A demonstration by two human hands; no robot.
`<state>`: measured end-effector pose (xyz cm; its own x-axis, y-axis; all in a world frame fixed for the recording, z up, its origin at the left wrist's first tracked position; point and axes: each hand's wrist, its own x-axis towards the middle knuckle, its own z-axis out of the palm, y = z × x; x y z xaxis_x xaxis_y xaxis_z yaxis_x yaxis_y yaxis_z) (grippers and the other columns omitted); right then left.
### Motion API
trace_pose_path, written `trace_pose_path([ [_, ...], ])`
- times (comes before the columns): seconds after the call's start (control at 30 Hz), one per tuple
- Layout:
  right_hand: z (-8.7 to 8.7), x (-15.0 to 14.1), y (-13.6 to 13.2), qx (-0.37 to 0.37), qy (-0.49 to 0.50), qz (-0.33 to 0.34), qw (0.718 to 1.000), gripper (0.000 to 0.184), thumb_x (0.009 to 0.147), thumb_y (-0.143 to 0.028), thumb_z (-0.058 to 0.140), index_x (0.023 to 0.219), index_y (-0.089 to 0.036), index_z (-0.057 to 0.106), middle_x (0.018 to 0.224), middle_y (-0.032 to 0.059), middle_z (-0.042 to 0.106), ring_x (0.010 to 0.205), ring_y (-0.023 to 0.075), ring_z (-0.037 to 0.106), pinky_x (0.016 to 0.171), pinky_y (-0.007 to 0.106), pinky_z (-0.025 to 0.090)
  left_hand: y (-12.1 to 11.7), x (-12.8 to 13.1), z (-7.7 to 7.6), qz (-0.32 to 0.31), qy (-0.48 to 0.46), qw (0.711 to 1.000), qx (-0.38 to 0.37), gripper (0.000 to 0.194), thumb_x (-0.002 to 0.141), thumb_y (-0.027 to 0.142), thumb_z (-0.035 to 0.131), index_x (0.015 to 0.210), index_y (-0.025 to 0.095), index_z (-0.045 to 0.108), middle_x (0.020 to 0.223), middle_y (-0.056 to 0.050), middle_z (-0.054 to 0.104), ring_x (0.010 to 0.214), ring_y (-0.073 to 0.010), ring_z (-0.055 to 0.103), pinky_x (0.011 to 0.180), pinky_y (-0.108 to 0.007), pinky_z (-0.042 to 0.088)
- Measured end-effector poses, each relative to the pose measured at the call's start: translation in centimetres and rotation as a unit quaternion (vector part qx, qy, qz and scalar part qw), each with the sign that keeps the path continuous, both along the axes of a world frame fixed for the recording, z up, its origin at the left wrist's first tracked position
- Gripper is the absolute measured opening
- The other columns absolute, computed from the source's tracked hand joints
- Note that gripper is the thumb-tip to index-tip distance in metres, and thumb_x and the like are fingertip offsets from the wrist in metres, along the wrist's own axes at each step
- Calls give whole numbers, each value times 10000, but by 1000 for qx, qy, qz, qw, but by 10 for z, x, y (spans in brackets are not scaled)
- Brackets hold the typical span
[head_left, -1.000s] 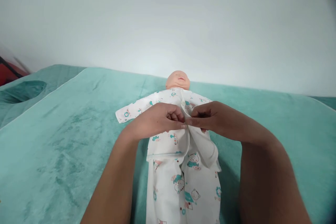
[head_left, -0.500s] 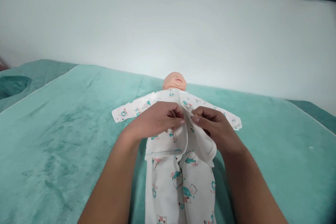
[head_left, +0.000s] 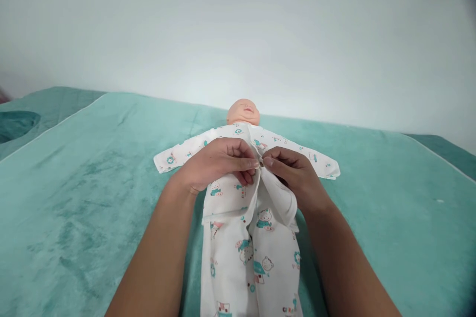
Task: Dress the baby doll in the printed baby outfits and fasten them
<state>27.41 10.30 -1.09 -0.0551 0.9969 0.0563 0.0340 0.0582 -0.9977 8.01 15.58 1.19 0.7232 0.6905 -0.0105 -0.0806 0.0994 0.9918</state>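
Observation:
A baby doll lies on its back, head toward the wall, with both sleeves stretched out sideways. It wears a white printed baby shirt and matching pants. My left hand pinches one front edge of the shirt at the chest. Opposite it, my right hand pinches the other front edge, and the fingertips of both hands nearly meet. A small dark round spot, perhaps a button or snap, shows between them. Below my hands the right-hand flap hangs folded back, its plain inner side showing.
A teal plush blanket with wrinkles on its left part lies under the doll. Behind it rises a white wall. At the far left is a darker green fold or hollow.
My hands have come closer together, bringing the two shirt edges against each other at the chest. The whole view has shifted slightly.

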Motion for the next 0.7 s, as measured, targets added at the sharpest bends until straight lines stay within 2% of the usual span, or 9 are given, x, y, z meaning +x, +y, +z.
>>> trace_pose_path([
  [0.4,-3,2,2,-1,39,24,999,281,842,-469,694,772,-200,651,691,6,545,606,130,454,527,267,354,0,4,-3,15,-17,1000,-7,134,833,231,697,760,156,612,719,-28,681,645,-136,672,577,-234,549],
  [0.57,-6,3,3,42,40,46,997,182,823,-378,735,828,-219,646,842,23,618,723,150,535,615,279,434,0,4,-3,15,-15,1000,-10,131,834,213,696,748,151,619,706,-33,692,632,-133,676,572,-226,553],
  [0.7,-6,4,3,43,24,68,997,184,783,-304,777,856,-224,629,829,0,587,670,117,511,567,250,417,1,3,-3,19,-8,1000,-18,122,825,203,708,740,143,645,666,-28,679,609,-122,667,564,-213,553],
])
